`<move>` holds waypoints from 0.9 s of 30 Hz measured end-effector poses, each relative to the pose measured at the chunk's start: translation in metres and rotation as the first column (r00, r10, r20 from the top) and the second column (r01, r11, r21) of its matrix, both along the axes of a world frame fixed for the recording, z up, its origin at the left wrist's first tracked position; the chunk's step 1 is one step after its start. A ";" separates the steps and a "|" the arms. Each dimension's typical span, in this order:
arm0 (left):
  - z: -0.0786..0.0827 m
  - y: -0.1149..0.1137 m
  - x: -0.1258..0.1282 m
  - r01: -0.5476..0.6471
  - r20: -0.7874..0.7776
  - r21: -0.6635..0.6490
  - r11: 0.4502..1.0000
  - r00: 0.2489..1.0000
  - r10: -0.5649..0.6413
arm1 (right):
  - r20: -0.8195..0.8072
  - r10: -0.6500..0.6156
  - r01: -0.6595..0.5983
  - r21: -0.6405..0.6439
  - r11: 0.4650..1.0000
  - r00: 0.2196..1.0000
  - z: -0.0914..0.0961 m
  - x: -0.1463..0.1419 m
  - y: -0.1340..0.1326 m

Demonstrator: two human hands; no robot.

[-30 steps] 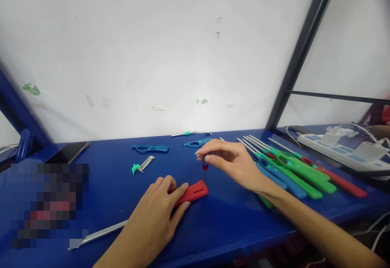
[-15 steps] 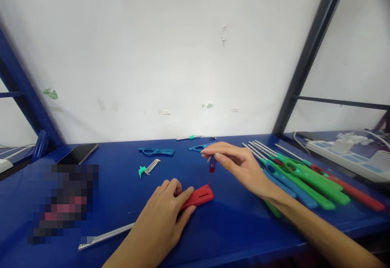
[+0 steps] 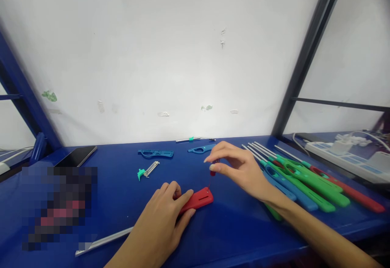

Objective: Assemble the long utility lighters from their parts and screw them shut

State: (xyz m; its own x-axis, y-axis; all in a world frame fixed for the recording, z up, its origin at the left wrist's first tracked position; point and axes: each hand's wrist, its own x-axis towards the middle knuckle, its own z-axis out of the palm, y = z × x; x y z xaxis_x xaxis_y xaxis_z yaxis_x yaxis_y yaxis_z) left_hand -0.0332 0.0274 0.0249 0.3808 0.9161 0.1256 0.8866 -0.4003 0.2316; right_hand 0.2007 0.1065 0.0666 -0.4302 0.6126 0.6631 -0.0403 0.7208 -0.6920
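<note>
My left hand (image 3: 161, 215) is closed around the red handle of a utility lighter (image 3: 202, 198), pressing it to the blue table; much of the lighter is hidden under my fingers. Thumb and fingers of my right hand (image 3: 236, 166) pinch a small screwdriver (image 3: 213, 173) with a red lower handle. The screwdriver stands nearly upright, its thin shaft reaching the lighter's end by a small hole. Beyond my hands lie a blue lighter shell half (image 3: 156, 153), another blue shell piece (image 3: 199, 150) partly behind my right hand, and a clear fuel tank with a green part (image 3: 148, 170).
Several long lighters (image 3: 304, 178) in green, blue and red lie in a pile at right, near a white power strip (image 3: 344, 158). A metal rod with a green piece (image 3: 191, 139) rests by the wall. A phone (image 3: 77, 155) and a pale strip (image 3: 105, 240) are at left.
My right fingers have shifted around the screwdriver's handle, covering more of its upper part. My left hand keeps its hold on the red lighter. The view has shifted slightly.
</note>
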 end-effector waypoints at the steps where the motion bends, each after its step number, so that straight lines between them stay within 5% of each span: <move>1: 0.000 0.000 0.000 0.001 0.001 0.001 1.000 1.000 -0.001 | 0.014 0.001 -0.001 0.003 1.000 1.000 0.000 0.000 0.000; 18: -0.001 0.001 0.000 -0.021 -0.030 -0.031 0.999 0.999 0.021 | 0.005 -0.018 0.018 -0.003 1.000 1.000 0.001 -0.001 -0.002; 27: -0.019 0.007 -0.007 0.005 0.011 0.113 0.994 1.000 -0.006 | 0.005 -0.028 0.028 -0.017 0.999 1.000 0.001 -0.001 -0.002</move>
State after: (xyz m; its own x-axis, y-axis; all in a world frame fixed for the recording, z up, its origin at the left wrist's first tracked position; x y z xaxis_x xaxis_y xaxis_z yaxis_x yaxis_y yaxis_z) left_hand -0.0400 0.0342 0.0057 0.3836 0.8938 0.2323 0.8821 -0.4291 0.1943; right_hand 0.2001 0.1044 0.0678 -0.4158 0.6356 0.6505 -0.0174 0.7096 -0.7044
